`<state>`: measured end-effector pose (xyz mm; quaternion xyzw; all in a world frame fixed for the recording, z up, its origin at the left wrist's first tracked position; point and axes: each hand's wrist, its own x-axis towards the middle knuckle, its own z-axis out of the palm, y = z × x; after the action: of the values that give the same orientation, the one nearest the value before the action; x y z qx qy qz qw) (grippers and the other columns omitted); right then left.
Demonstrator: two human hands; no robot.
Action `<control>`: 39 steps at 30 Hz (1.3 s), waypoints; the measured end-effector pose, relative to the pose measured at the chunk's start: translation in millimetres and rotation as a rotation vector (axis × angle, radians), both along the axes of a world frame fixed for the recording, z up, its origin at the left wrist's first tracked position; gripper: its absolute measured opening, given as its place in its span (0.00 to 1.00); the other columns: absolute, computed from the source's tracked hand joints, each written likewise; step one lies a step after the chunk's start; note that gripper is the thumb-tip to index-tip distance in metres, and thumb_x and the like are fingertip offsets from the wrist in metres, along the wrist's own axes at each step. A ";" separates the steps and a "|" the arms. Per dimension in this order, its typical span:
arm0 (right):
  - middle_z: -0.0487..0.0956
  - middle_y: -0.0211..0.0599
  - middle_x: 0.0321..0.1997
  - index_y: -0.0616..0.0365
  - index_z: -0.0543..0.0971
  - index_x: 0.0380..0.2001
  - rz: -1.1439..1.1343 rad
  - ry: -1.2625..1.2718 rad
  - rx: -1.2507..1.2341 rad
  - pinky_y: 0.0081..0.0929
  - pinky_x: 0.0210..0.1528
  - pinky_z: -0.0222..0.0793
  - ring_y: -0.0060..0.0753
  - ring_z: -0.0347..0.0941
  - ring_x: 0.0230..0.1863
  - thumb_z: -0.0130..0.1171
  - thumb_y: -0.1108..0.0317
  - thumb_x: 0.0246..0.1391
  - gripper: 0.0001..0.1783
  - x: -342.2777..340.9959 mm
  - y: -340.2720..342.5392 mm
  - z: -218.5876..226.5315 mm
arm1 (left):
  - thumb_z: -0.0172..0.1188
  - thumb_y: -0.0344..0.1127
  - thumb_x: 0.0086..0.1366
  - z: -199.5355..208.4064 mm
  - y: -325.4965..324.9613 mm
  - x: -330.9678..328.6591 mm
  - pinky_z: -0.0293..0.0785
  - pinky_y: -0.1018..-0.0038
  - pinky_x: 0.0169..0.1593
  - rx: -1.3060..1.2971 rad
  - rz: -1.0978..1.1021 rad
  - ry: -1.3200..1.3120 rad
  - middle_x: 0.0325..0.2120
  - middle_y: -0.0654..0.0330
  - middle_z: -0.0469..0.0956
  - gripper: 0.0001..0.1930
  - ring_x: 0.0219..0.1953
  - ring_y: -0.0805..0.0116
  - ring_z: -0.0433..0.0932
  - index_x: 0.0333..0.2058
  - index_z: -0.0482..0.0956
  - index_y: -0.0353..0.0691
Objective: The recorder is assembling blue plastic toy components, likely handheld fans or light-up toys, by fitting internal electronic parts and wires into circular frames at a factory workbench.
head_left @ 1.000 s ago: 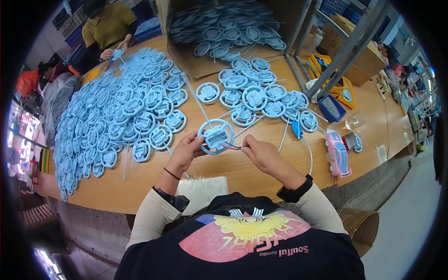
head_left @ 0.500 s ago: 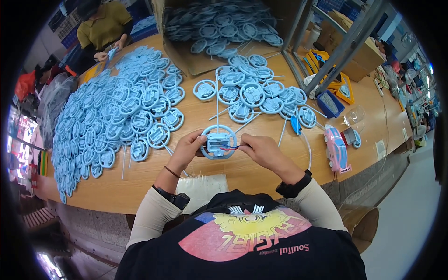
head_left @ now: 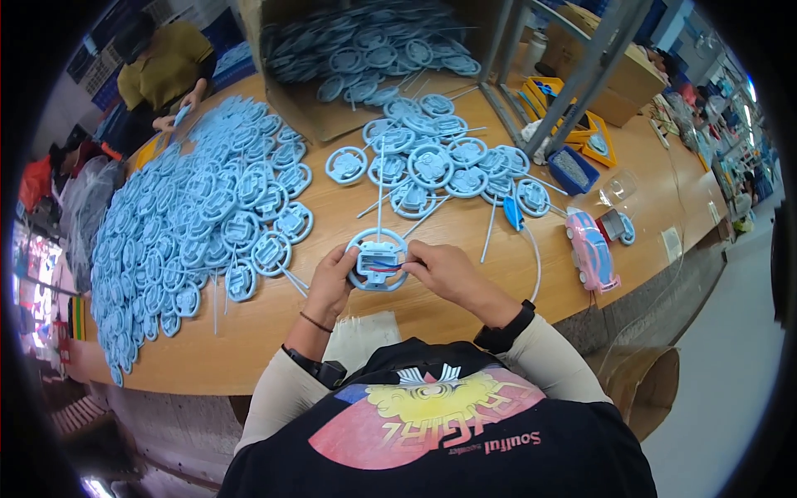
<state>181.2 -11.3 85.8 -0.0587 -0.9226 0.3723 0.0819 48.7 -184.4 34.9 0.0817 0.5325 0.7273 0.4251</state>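
Above the table's front part, a light blue toy steering wheel [head_left: 378,281] with an open box-shaped hub is held up, its thin straight rod pointing away from me. My left hand [head_left: 334,276] is closed on the wheel's left rim, thumb on top. Blue and red wires [head_left: 387,266] run across the hub opening to the right. My right hand [head_left: 438,267] is closed at the right rim, finger and thumb pinched on the wire ends. The fingertips partly hide those ends.
A large heap of similar wheels [head_left: 216,199] covers the left; a smaller pile [head_left: 432,166] lies ahead, before a carton [head_left: 332,124] of more. To the right are a blue hand tool with a cord [head_left: 512,214], a pink toy car [head_left: 591,253] and a metal frame [head_left: 573,108]. Another person [head_left: 166,75] works far left.
The wheel and both hands sit slightly lower and further left in the picture, as does the scene around. The hub now faces me more, and my right fingers are closer to its rim.
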 end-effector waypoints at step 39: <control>0.75 0.39 0.20 0.60 0.71 0.28 -0.225 -0.146 -0.387 0.28 0.25 0.65 0.37 0.72 0.22 0.57 0.65 0.49 0.09 -5.1 33.5 -46.1 | 0.62 0.38 0.46 -69.0 107.7 -192.9 0.60 0.61 0.56 -0.657 -0.032 1.701 0.46 0.47 0.68 0.30 0.53 0.53 0.65 0.50 0.67 0.40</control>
<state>176.1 22.2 39.7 -0.2026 -0.8251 0.5257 0.0430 -144.2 -76.7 -34.0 0.4727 0.8455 0.2275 -0.0991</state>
